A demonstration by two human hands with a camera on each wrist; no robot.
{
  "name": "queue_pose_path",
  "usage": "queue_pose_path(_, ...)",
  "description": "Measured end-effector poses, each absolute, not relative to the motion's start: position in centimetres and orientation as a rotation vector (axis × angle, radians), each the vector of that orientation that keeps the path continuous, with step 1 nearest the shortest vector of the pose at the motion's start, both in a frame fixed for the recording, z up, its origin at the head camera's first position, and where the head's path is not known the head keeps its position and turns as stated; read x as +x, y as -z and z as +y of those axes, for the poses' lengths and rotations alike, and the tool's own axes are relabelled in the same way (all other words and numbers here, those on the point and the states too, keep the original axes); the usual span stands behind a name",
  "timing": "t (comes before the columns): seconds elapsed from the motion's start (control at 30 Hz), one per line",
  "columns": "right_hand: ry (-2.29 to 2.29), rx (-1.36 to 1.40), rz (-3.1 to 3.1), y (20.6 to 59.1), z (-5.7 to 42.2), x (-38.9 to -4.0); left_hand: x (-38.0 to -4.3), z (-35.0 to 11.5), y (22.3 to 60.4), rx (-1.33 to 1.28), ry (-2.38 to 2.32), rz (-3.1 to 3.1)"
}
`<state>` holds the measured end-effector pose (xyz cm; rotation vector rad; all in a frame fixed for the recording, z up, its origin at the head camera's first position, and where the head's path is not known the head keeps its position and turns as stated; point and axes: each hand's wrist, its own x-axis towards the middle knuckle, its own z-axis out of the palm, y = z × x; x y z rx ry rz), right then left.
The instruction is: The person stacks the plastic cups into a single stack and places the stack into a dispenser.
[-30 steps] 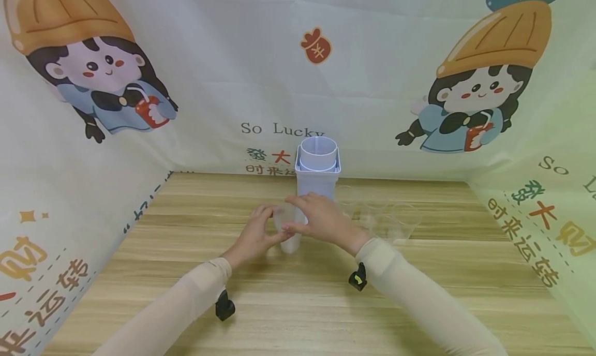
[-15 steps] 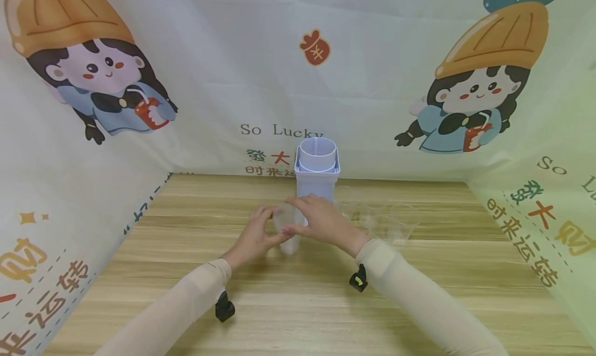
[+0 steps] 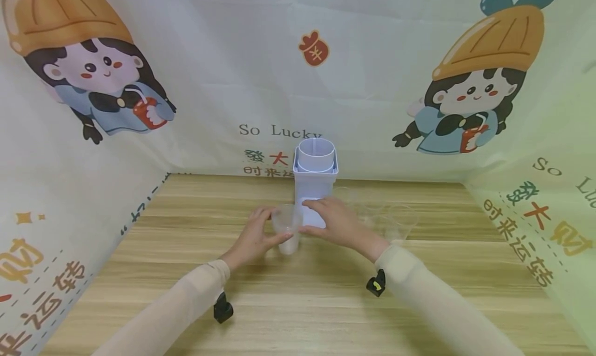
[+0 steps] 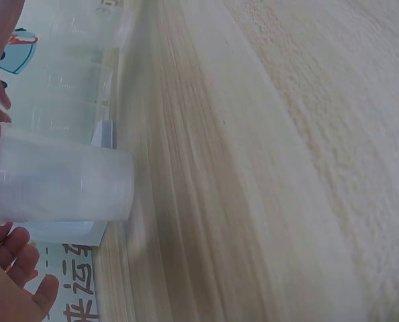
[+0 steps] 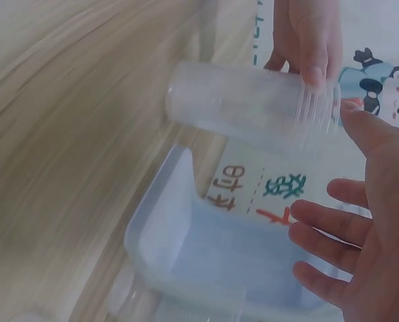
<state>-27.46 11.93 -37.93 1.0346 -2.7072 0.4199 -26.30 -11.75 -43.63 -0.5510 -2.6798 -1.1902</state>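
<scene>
At seven o'clock from the pale-blue holder (image 3: 314, 186), I see the left hand (image 3: 251, 238) gripping stacked plastic cups (image 3: 287, 225); at their three o'clock, the right hand (image 3: 343, 222) (its fingers wide).

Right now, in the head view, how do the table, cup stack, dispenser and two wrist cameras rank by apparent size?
1. Table
2. Dispenser
3. Cup stack
4. Left wrist camera and right wrist camera: too alike to rank

Behind the cup stack (image 3: 287, 237) stands a holder (image 3: 314, 186) (more cups (image 3: 401, 219) to its right).
</scene>
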Motion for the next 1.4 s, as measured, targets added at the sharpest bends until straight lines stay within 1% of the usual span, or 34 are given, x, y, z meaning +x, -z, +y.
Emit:
queue_pose_path(0.23,-0.439,0.913,-2.765,37.8,15.1,-27.0,-26.1,-11.8,43.8,-0.531,1.174,-2.698)
queue_pose_path(0.47,-0.447,0.824,-2.745,37.8,19.3,-26.2,-26.5,-11.9,44.0,-0.524,1.165,-2.718)
queue_pose_path(0.77,-0.389,0.699,-2.746,38.3,23.8,-25.3,-27.2,-12.2,42.7,-0.548,1.192,-2.668)
queue_pose_path(1.03,-0.357,0.680,-2.787,38.9,25.4,-25.0,-27.3,-12.1,42.3,-0.566,1.217,-2.639)
queue_pose_path(1.4,-0.331,0.679,-2.777,39.6,26.0,-24.7,-27.2,-11.6,42.3,-0.585,1.193,-2.643)
